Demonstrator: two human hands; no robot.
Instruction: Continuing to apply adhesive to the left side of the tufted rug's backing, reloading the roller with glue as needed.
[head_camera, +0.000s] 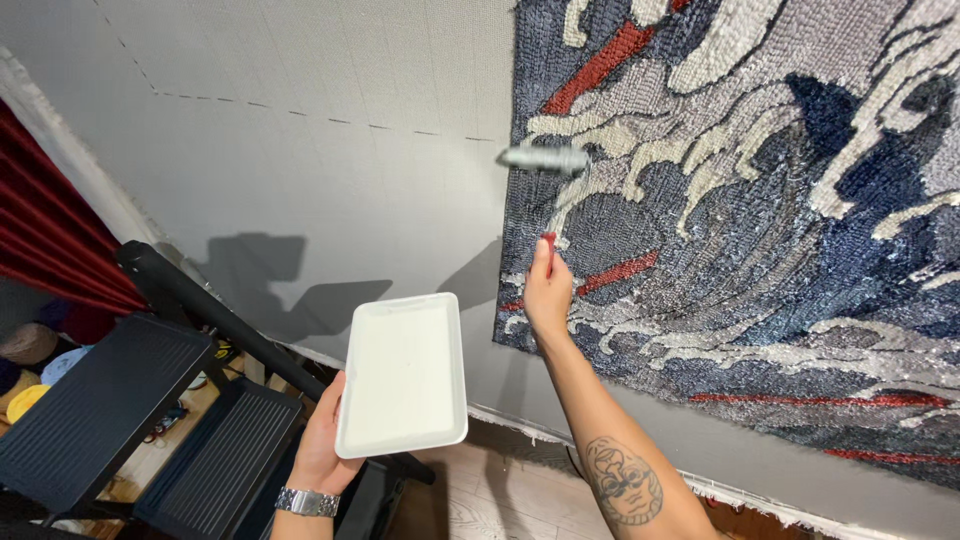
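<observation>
The left hand (322, 440) grips a white tray (404, 372) by its near-left edge, held flat, low in the middle. To its right, the right hand (547, 292) pinches a red-handled roller (545, 158) against the tufted rug (760, 200).

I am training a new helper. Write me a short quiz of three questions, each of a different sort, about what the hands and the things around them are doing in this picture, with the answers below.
1. True or false: the left hand holds the white tray from below its edge.
2. Which does the roller touch? A) the bare grey cloth B) the tufted rug C) the step ladder
3. Fill in: the right hand holds a roller handle that is ___ in colour.

Key:
1. True; the tray is tilted toward the camera and its inside looks white all over.
2. B, at the rug's left edge, where it meets the grey cloth.
3. Red.
</observation>
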